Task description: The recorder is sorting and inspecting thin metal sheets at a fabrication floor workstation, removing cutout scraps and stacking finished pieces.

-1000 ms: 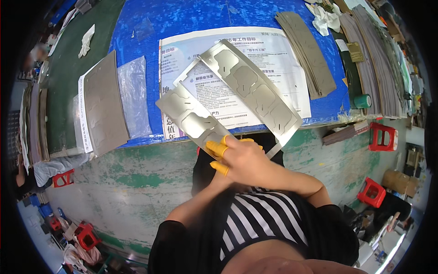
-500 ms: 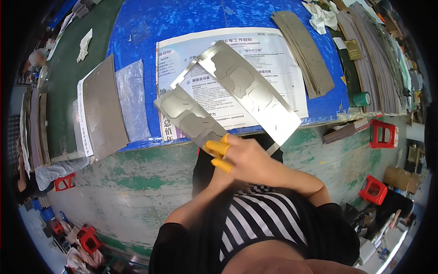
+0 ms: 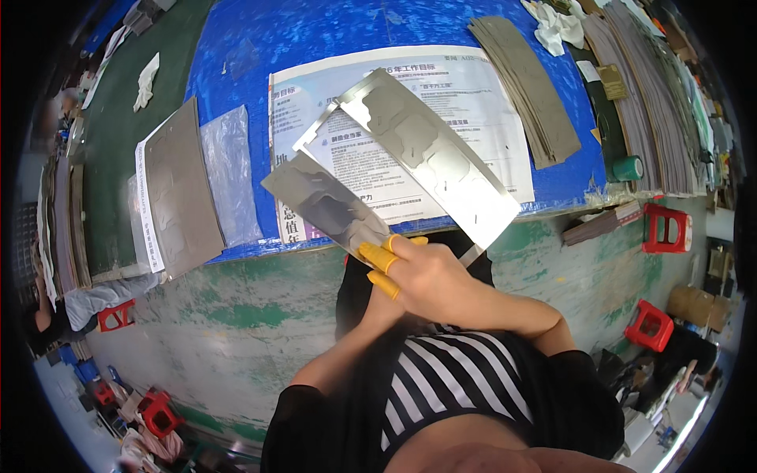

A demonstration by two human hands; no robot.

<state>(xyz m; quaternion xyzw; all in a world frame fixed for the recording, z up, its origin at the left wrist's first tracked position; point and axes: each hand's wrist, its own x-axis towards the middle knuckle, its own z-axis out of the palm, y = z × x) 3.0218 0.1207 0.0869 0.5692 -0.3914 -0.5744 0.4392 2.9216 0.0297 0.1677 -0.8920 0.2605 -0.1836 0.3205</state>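
Observation:
A shiny thin metal sheet with rounded, patch-like outlines lies slanted over a newspaper. A narrow metal strip runs from its upper end toward a second, darker metal panel; I cannot tell whether they are joined. My right hand, with yellow finger cots, is closed on the near end of the darker panel, by the table edge. Under its wrist side lies my left hand, close to the same end, its fingers mostly hidden.
Blue covering lies on the table. A stack of grey-brown strips is at right; a grey-brown sheet and clear plastic are at left. Beyond stand a green tape roll and red stools.
The darker panel has tilted and its far end has shifted slightly left, so its reflection differs. Both hands stay nearly in place; the brighter sheet has hardly moved.

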